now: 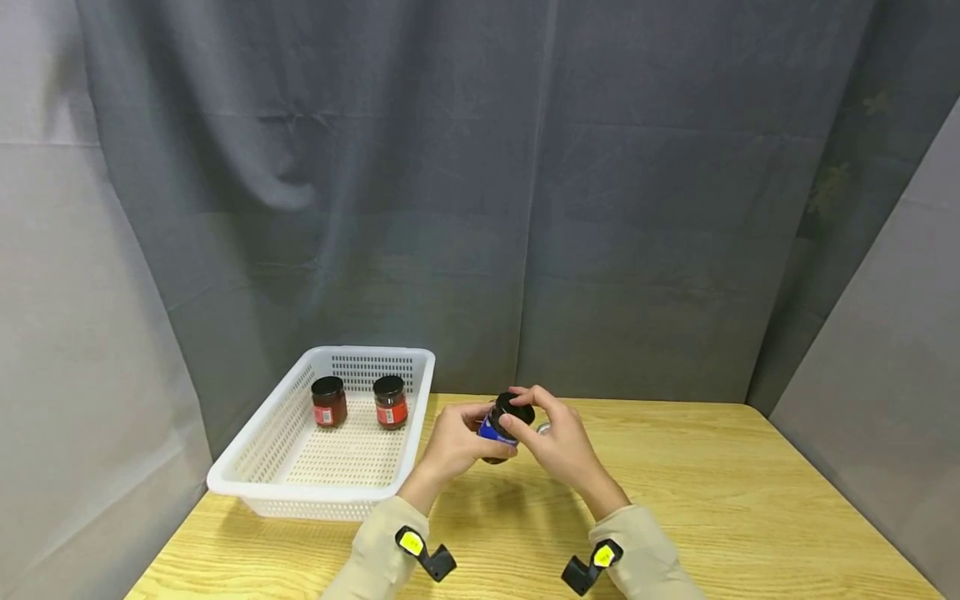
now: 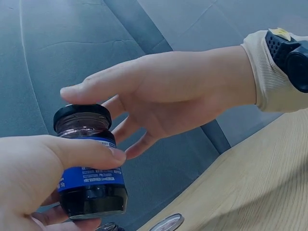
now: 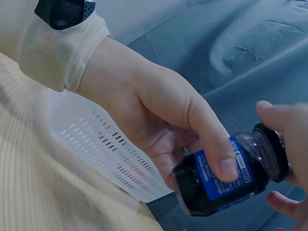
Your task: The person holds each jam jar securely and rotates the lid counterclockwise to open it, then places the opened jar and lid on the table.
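A faceted glass jar (image 2: 91,192), blue-labelled and dark inside, is held tilted above the wood-grained desk (image 1: 750,500) as I watch remotely, the left hand's (image 1: 453,442) fingers wrapped round it, the right hand's (image 1: 558,437) fingers gripping its black lid (image 2: 83,114). Leftward, a white perforated plastic basket (image 1: 322,492) holds two upright red-labelled jars (image 1: 391,405).
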{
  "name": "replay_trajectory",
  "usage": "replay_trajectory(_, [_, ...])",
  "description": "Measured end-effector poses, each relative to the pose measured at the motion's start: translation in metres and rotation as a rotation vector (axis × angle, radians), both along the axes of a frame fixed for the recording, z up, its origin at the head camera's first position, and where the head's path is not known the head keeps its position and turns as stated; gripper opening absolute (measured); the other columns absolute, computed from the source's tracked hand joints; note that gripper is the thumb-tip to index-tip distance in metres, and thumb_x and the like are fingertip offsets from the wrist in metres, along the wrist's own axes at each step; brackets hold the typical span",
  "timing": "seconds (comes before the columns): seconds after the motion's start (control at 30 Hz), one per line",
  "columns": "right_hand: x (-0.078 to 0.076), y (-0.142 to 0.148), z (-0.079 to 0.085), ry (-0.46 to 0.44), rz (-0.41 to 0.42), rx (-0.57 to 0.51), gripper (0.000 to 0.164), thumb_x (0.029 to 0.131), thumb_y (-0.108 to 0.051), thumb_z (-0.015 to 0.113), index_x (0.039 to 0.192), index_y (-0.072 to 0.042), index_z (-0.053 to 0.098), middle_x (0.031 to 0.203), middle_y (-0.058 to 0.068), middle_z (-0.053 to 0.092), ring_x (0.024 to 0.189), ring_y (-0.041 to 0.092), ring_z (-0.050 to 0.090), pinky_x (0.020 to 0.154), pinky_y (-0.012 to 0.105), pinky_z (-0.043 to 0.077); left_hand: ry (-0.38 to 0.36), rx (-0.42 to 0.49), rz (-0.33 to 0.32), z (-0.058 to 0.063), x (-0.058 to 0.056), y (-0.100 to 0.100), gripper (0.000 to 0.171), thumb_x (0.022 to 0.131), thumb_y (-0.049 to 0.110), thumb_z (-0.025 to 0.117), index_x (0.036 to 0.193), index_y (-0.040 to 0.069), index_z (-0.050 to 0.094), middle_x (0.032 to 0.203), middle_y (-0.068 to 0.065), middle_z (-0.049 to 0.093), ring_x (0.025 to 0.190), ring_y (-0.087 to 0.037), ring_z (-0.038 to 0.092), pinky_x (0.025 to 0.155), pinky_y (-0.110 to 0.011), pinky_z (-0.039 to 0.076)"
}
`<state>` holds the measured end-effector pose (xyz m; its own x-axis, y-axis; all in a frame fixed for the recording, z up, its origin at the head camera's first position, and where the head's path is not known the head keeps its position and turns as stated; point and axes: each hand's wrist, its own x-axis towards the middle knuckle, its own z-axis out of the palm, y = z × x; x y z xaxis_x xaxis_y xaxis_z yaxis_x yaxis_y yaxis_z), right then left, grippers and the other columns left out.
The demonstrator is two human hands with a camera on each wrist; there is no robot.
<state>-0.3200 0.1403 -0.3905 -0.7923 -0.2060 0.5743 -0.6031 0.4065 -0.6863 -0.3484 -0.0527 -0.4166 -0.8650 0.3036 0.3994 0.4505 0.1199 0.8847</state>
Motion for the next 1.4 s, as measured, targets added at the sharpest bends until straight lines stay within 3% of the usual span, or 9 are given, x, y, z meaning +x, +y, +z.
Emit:
replay_trajectory(0.1, [-0.001, -0.002, 0.0, 0.027, -0.045, -0.005, 0.021, 0.093, -0.024, 0.08, 0.109, -0.012, 0.072, 0.134, 0.011, 0.067, 0.124, 0.029, 0.061, 0.085, 0.043, 0.056, 0.001, -0.002, 0.005, 0.001, 0.0, 0.0, 0.049, 0.071, 0.009, 0.095, 0.117, 0.016, 0.08, 0.099, 0.002, 0.077, 0.085, -0.019, 0.068, 0.07, -0.032, 0.058])
replay_trajectory(0.2, [-0.001, -0.002, -0.001, 0.058, -0.07, -0.007, 0.023, 0.09, -0.021, 0.084, 0.108, -0.011, 0.075, 0.129, 0.012, 0.068, 0.119, 0.03, 0.063, 0.093, 0.051, 0.053, -0.005, 0.001, 0.007, 0.001, 0.0, 0.0, 0.05, 0.071, 0.008, 0.095, 0.117, 0.016, 0.08, 0.1, 0.002, 0.077, 0.085, -0.019, 0.068, 0.069, -0.031, 0.057])
replay_trajectory(0.53, [0.0, -0.002, -0.002, 0.107, -0.043, 0.02, 0.024, 0.09, -0.015, 0.082, 0.113, -0.009, 0.076, 0.129, 0.009, 0.068, 0.111, 0.026, 0.066, 0.089, 0.047, 0.055, -0.047, 0.039, -0.013, 0.001, 0.001, -0.001, 0.054, 0.072, 0.006, 0.094, 0.123, 0.014, 0.077, 0.107, -0.003, 0.076, 0.091, -0.023, 0.068, 0.073, -0.033, 0.059])
replay_trajectory(0.7, [0.002, -0.002, 0.0, 0.085, 0.0, 0.03, 0.025, 0.095, -0.015, 0.078, 0.118, -0.01, 0.073, 0.136, 0.009, 0.065, 0.118, 0.027, 0.063, 0.09, 0.044, 0.055, -0.051, 0.04, 0.002, 0.001, 0.002, -0.001, 0.055, 0.072, 0.006, 0.094, 0.124, 0.011, 0.077, 0.108, -0.005, 0.075, 0.091, -0.023, 0.068, 0.073, -0.033, 0.059])
replay_trajectory(0.87, [0.004, 0.0, 0.001, 0.04, 0.012, 0.042, 0.024, 0.097, -0.015, 0.075, 0.121, -0.013, 0.071, 0.14, 0.003, 0.063, 0.128, 0.03, 0.057, 0.081, 0.036, 0.055, -0.06, 0.04, 0.011, 0.003, 0.004, 0.0, 0.056, 0.072, 0.002, 0.093, 0.125, 0.007, 0.075, 0.109, -0.007, 0.075, 0.091, -0.021, 0.067, 0.072, -0.031, 0.058])
replay_trajectory(1.1, [0.006, 0.0, 0.002, 0.002, 0.017, 0.031, 0.022, 0.098, -0.014, 0.073, 0.12, -0.014, 0.07, 0.144, 0.006, 0.061, 0.128, 0.033, 0.051, 0.089, 0.046, 0.05, -0.053, 0.047, 0.005, 0.018, 0.017, 0.0, 0.053, 0.072, -0.001, 0.091, 0.123, 0.004, 0.075, 0.108, -0.009, 0.075, 0.089, -0.021, 0.067, 0.072, -0.031, 0.058])
replay_trajectory(1.27, [0.005, 0.001, 0.003, 0.005, 0.047, 0.034, 0.022, 0.097, -0.01, 0.072, 0.12, -0.012, 0.069, 0.145, 0.008, 0.059, 0.133, 0.036, 0.053, 0.086, 0.039, 0.053, -0.05, 0.04, 0.003, 0.01, 0.009, -0.001, 0.054, 0.072, -0.002, 0.091, 0.123, 0.005, 0.076, 0.109, -0.009, 0.075, 0.089, -0.021, 0.066, 0.07, -0.03, 0.058])
replay_trajectory(1.4, [0.005, 0.003, 0.004, 0.006, 0.057, 0.038, 0.021, 0.097, -0.008, 0.071, 0.118, -0.011, 0.069, 0.145, 0.009, 0.059, 0.132, 0.037, 0.054, 0.071, 0.03, 0.052, -0.048, 0.046, -0.002, 0.001, 0.001, -0.001, 0.057, 0.071, 0.002, 0.093, 0.124, 0.009, 0.076, 0.11, -0.006, 0.075, 0.09, -0.02, 0.067, 0.071, -0.03, 0.058])
